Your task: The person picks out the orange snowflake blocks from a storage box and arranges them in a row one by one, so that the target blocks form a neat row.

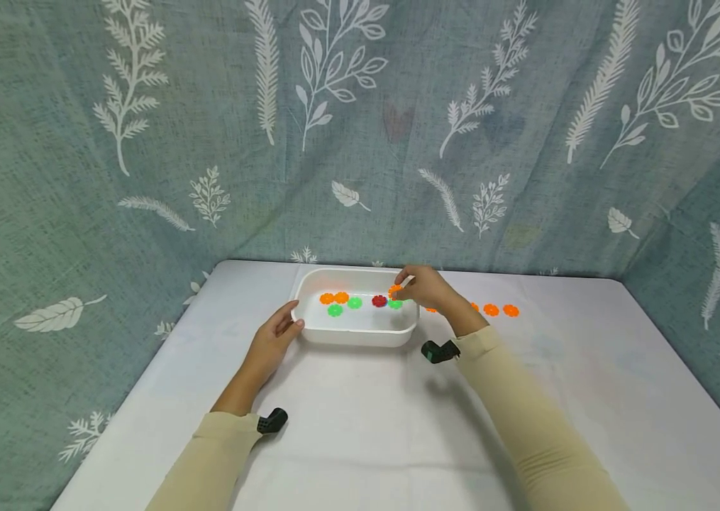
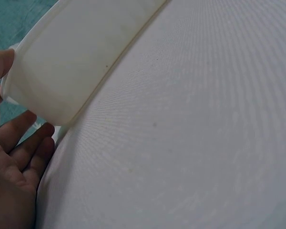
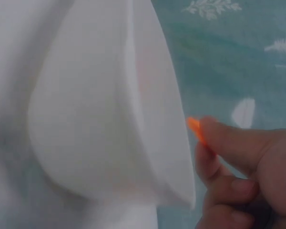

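Note:
A white rectangular tray (image 1: 360, 337) stands on the table with several flower-shaped plastic discs inside. Among them are orange discs (image 1: 341, 297), green discs (image 1: 355, 303) and a red disc (image 1: 379, 301) with a bit of blue beside it. My left hand (image 1: 273, 339) holds the tray's left end, thumb and a finger at the rim (image 2: 8, 86), other fingers beside the outer wall. Over the tray's right end, my right hand (image 1: 426, 287) pinches an orange flower disc (image 3: 196, 130) between thumb and finger. That disc is above the rim, apart from the tray floor.
On the white-covered table (image 1: 360, 426), a row of orange discs (image 1: 491, 310) lies right of the tray, partly hidden by my right wrist. A leaf-patterned grey-green cloth (image 1: 398, 177) hangs behind the table. A dark wrist camera (image 1: 440, 352) sits by my right cuff.

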The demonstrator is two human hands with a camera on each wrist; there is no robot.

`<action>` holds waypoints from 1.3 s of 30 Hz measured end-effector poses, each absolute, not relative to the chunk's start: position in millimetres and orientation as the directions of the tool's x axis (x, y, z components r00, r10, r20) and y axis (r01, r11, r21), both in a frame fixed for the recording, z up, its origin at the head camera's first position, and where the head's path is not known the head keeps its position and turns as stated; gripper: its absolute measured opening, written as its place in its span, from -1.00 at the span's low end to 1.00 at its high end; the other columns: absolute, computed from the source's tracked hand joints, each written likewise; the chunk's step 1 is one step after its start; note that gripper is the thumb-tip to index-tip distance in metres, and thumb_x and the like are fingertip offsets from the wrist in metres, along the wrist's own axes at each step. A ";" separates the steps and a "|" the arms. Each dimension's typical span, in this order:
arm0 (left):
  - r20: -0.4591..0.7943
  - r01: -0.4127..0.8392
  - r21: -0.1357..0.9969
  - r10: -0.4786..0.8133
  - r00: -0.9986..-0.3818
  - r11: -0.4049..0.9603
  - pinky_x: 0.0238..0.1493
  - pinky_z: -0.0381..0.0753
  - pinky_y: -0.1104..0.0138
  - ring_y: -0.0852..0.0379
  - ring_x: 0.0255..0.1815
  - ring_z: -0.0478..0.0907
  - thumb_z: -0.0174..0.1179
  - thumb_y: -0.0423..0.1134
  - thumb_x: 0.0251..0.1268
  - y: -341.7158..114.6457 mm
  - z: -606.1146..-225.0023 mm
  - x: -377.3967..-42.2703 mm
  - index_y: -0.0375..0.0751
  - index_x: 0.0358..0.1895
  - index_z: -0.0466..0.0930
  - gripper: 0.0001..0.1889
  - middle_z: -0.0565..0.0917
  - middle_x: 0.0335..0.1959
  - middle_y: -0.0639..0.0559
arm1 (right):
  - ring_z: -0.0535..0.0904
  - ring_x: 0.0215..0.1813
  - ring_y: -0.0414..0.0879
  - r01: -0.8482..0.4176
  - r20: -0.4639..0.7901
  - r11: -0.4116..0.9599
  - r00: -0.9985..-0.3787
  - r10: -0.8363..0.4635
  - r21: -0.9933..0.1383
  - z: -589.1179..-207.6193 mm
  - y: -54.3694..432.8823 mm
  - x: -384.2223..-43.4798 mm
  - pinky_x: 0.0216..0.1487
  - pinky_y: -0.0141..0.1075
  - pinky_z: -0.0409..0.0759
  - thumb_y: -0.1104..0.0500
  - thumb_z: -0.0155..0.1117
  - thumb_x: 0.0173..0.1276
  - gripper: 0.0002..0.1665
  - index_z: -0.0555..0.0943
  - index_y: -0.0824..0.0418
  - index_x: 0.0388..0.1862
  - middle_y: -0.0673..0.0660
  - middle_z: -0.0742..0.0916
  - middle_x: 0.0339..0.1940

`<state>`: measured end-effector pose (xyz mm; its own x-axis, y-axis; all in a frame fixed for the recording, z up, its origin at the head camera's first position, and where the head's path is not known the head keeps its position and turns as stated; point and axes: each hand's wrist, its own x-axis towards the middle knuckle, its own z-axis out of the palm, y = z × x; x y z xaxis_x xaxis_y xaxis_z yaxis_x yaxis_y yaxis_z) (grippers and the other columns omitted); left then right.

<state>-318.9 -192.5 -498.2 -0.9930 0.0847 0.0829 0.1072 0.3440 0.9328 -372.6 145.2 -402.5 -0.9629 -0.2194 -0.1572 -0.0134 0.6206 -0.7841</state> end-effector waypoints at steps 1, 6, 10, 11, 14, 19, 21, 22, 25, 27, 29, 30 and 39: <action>0.083 0.108 0.933 0.087 -0.993 0.342 0.37 0.28 0.08 -0.08 0.44 0.21 0.15 0.07 0.39 -192.6 -498.1 -318.9 0.26 0.46 0.25 -0.40 0.22 0.47 -0.13 | 0.55 -0.03 0.25 -0.004 -0.161 0.619 -0.964 -0.211 -0.785 -402.9 150.5 -372.4 -0.10 0.01 0.58 0.13 0.44 0.26 -0.69 0.57 0.13 -0.08 0.16 0.67 -0.19; 0.086 0.112 0.933 0.089 -0.992 0.342 0.37 0.28 0.10 -0.06 0.44 0.21 0.16 0.16 0.35 -193.1 -498.6 -319.3 0.28 0.46 0.26 -0.37 0.22 0.47 -0.12 | 0.55 0.02 0.22 0.024 -0.165 0.610 -0.970 -0.176 -0.792 -402.9 175.3 -369.4 0.05 0.08 0.54 0.12 0.42 0.28 -0.68 0.56 0.15 -0.04 0.18 0.66 -0.11; 0.085 0.109 0.933 0.083 -0.993 0.344 0.36 0.30 0.12 -0.05 0.44 0.22 0.17 0.18 0.33 -193.0 -499.4 -319.5 0.30 0.45 0.26 -0.37 0.23 0.46 -0.10 | 0.52 0.08 0.25 0.052 -0.176 0.589 -0.972 -0.155 -0.807 -402.3 191.9 -367.5 0.10 0.10 0.51 0.14 0.39 0.30 -0.66 0.53 0.17 0.00 0.19 0.66 -0.08; 0.086 0.109 0.933 0.081 -0.993 0.343 0.36 0.30 0.11 -0.05 0.43 0.23 0.17 0.15 0.35 -192.9 -499.5 -319.5 0.29 0.45 0.27 -0.38 0.24 0.46 -0.11 | 0.51 0.10 0.26 0.061 -0.180 0.580 -0.972 -0.151 -0.813 -402.3 195.5 -367.2 0.12 0.11 0.50 0.14 0.38 0.31 -0.65 0.53 0.18 0.01 0.20 0.66 -0.08; 0.086 0.108 0.934 0.079 -0.993 0.340 0.36 0.29 0.11 -0.06 0.43 0.22 0.17 0.08 0.38 -192.8 -500.1 -319.3 0.27 0.45 0.27 -0.41 0.23 0.46 -0.12 | 0.50 0.13 0.26 0.068 -0.184 0.573 -0.972 -0.147 -0.817 -403.4 205.1 -366.9 0.13 0.12 0.49 0.14 0.37 0.32 -0.64 0.51 0.18 0.03 0.20 0.66 -0.06; 0.082 0.106 0.933 0.084 -0.993 0.343 0.37 0.28 0.10 -0.06 0.44 0.22 0.15 0.04 0.41 -192.8 -500.5 -319.4 0.27 0.46 0.26 -0.42 0.23 0.47 -0.13 | 0.48 0.13 0.29 0.091 -0.195 0.571 -0.973 -0.122 -0.816 -405.0 219.6 -366.5 0.10 0.12 0.49 0.15 0.36 0.33 -0.63 0.50 0.20 0.05 0.22 0.66 -0.04; 0.083 0.107 0.933 0.085 -0.993 0.344 0.37 0.28 0.10 -0.06 0.44 0.21 0.15 0.04 0.41 -192.5 -500.1 -319.6 0.27 0.46 0.26 -0.42 0.22 0.47 -0.14 | 0.46 0.15 0.30 0.108 -0.204 0.567 -0.973 -0.109 -0.816 -405.2 226.1 -366.0 0.11 0.11 0.49 0.15 0.36 0.33 -0.61 0.49 0.21 0.07 0.23 0.65 -0.02; 0.084 0.109 0.933 0.085 -0.993 0.344 0.37 0.28 0.10 -0.06 0.44 0.21 0.15 0.03 0.41 -192.3 -499.6 -319.6 0.27 0.46 0.26 -0.42 0.22 0.47 -0.14 | 0.45 0.16 0.30 0.113 -0.208 0.569 -0.973 -0.104 -0.814 -405.3 229.5 -365.8 0.12 0.11 0.49 0.15 0.35 0.34 -0.60 0.48 0.21 0.08 0.23 0.65 -0.01; 0.082 0.106 0.932 0.084 -0.993 0.346 0.38 0.27 0.10 -0.06 0.44 0.20 0.15 0.02 0.42 -191.6 -498.5 -319.9 0.27 0.46 0.26 -0.43 0.21 0.48 -0.14 | 0.45 0.18 0.29 0.130 -0.220 0.569 -0.971 -0.092 -0.812 -404.1 240.4 -364.6 0.15 0.10 0.47 0.15 0.35 0.34 -0.57 0.46 0.23 0.11 0.25 0.64 0.02; 0.080 0.102 0.934 0.079 -0.994 0.343 0.38 0.27 0.10 -0.07 0.44 0.21 0.15 0.01 0.41 -191.4 -498.1 -319.9 0.28 0.45 0.27 -0.43 0.21 0.48 -0.14 | 0.44 0.16 0.30 0.142 -0.227 0.570 -0.971 -0.080 -0.809 -403.5 248.2 -364.5 0.12 0.10 0.47 0.14 0.35 0.35 -0.56 0.46 0.24 0.12 0.26 0.63 0.03; 0.079 0.102 0.935 0.080 -0.994 0.340 0.37 0.27 0.10 -0.08 0.44 0.20 0.16 0.04 0.40 -191.1 -497.9 -319.6 0.26 0.46 0.26 -0.42 0.21 0.48 -0.15 | 0.43 0.13 0.30 0.152 -0.234 0.567 -0.969 -0.075 -0.809 -403.4 256.4 -365.1 0.09 0.08 0.47 0.13 0.34 0.35 -0.55 0.45 0.24 0.14 0.26 0.63 0.04; 0.078 0.099 0.935 0.075 -0.994 0.341 0.37 0.28 0.11 -0.07 0.44 0.21 0.17 0.06 0.39 -190.9 -497.8 -319.2 0.28 0.45 0.27 -0.41 0.22 0.47 -0.14 | 0.43 0.11 0.31 0.157 -0.237 0.566 -0.969 -0.071 -0.809 -403.3 260.2 -365.4 0.06 0.07 0.48 0.13 0.34 0.35 -0.55 0.45 0.24 0.14 0.27 0.63 0.04; 0.076 0.095 0.934 0.069 -0.995 0.344 0.37 0.29 0.12 -0.03 0.44 0.22 0.17 0.06 0.39 -192.2 -499.2 -318.7 0.30 0.44 0.28 -0.43 0.23 0.47 -0.10 | 0.41 0.14 0.32 0.184 -0.257 0.604 -0.966 -0.036 -0.776 -404.5 290.4 -365.9 0.11 0.09 0.48 0.10 0.32 0.37 -0.50 0.41 0.26 0.19 0.31 0.60 0.10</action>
